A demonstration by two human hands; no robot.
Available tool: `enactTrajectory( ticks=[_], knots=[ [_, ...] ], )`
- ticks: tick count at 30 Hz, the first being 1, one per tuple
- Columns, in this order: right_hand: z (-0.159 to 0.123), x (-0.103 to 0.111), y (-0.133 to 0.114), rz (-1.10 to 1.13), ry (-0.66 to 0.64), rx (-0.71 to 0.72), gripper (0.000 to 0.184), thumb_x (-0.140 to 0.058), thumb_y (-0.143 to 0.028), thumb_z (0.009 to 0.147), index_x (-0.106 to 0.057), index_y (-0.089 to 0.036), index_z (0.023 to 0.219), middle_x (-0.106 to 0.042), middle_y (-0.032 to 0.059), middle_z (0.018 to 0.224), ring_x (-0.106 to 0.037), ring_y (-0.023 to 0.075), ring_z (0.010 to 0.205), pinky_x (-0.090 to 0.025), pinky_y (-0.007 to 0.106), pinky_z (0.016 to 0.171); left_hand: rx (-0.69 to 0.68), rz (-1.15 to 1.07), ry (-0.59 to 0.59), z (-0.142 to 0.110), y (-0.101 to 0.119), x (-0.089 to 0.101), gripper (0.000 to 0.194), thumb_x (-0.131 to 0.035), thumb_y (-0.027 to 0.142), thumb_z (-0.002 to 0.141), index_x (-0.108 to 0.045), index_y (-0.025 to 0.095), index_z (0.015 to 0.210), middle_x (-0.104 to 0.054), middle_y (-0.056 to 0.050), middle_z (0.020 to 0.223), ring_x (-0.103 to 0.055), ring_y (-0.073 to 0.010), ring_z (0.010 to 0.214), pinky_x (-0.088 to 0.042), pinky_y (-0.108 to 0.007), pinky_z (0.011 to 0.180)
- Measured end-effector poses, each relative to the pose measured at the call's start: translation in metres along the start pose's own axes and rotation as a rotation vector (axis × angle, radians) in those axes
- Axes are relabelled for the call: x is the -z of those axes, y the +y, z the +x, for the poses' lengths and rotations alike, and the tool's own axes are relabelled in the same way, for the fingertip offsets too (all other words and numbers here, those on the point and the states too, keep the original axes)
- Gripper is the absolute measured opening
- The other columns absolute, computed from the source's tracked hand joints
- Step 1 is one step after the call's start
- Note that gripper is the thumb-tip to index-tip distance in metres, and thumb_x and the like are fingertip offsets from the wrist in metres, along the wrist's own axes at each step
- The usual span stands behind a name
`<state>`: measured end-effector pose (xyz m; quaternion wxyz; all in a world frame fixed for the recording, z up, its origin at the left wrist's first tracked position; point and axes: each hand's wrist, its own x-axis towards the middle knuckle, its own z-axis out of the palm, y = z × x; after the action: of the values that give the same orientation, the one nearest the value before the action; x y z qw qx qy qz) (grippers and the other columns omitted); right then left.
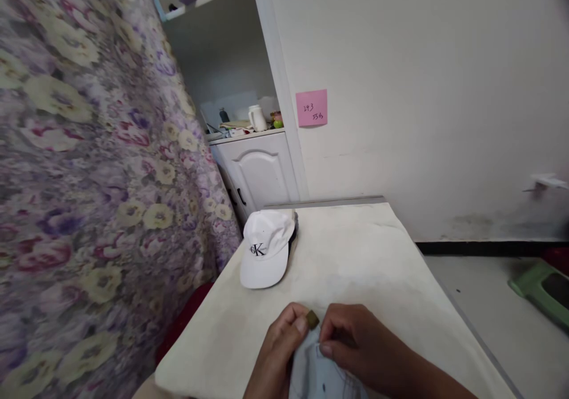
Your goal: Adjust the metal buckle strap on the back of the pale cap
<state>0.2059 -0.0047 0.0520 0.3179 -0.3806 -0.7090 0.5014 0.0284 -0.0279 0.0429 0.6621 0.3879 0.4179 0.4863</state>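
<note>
At the near edge of the table I hold a light blue cap [306, 366], whose lower part runs out of view. Stitched seams and small dark eyelets show on its fabric. My left hand [281, 347] is closed around its left side, thumb beside a brass-coloured buckle [312, 319] at the top. Fingers curled in a pinch, my right hand [355, 342] grips the cap's right side just below the buckle; the exact bit between its fingertips is hidden. Farther back lies a white cap [268, 239] with black letters, its brim toward me.
Both hands are over a table with a pale cover [355, 257]. Something dark shows behind the white cap. A floral curtain [102, 179] hangs at left, beside a white cabinet [262, 171]. A pink note [312, 108] is on the wall. A green object [540, 292] stands on the floor at right.
</note>
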Motion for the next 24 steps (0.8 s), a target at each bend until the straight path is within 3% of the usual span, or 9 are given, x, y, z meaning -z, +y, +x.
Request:
enactTrajectory(
  ticks=[8, 14, 18, 24],
  knots=[
    [0.000, 0.010, 0.000, 0.050, -0.027, -0.009, 0.005, -0.064, -0.013, 0.073, -0.064, -0.018, 0.072, -0.058, -0.0039, 0.064, -0.050, 0.0132, 0.063, -0.037, 0.027, 0.060, 0.024, -0.019, -0.074, 0.006, -0.005, 0.005, 0.033, -0.078, 0.044, 0.079, -0.060, 0.017, 0.082, -0.054, 0.003, 0.068, -0.044, -0.0096, 0.058, -0.031, -0.023, 0.058],
    [0.003, 0.023, 0.006, 0.217, -0.017, -0.004, 0.010, -0.066, -0.023, 0.080, -0.062, -0.017, 0.073, -0.048, -0.0069, 0.059, -0.039, 0.0100, 0.056, -0.030, 0.025, 0.053, 0.019, 0.052, -0.121, 0.008, -0.008, 0.008, 0.031, -0.079, 0.043, 0.078, -0.061, 0.017, 0.082, -0.052, 0.004, 0.068, -0.042, -0.0100, 0.062, -0.031, -0.023, 0.060],
    [0.004, 0.019, 0.008, 0.303, -0.038, -0.004, 0.012, -0.064, -0.025, 0.081, -0.059, -0.017, 0.074, -0.052, -0.0056, 0.060, -0.044, 0.0099, 0.053, -0.036, 0.024, 0.052, -0.033, 0.159, -0.155, 0.009, -0.008, 0.011, 0.030, -0.076, 0.044, 0.081, -0.064, 0.016, 0.084, -0.057, 0.001, 0.076, -0.046, -0.0136, 0.072, -0.035, -0.025, 0.067],
    [0.003, 0.016, 0.001, 0.115, 0.077, -0.018, 0.012, -0.057, -0.019, 0.083, -0.054, -0.020, 0.072, -0.047, -0.0071, 0.057, -0.040, 0.0098, 0.049, -0.030, 0.024, 0.047, -0.019, 0.237, -0.174, 0.011, -0.008, 0.016, 0.029, -0.072, 0.047, 0.083, -0.064, 0.019, 0.085, -0.057, 0.001, 0.077, -0.045, -0.0147, 0.072, -0.034, -0.027, 0.069]
  ],
)
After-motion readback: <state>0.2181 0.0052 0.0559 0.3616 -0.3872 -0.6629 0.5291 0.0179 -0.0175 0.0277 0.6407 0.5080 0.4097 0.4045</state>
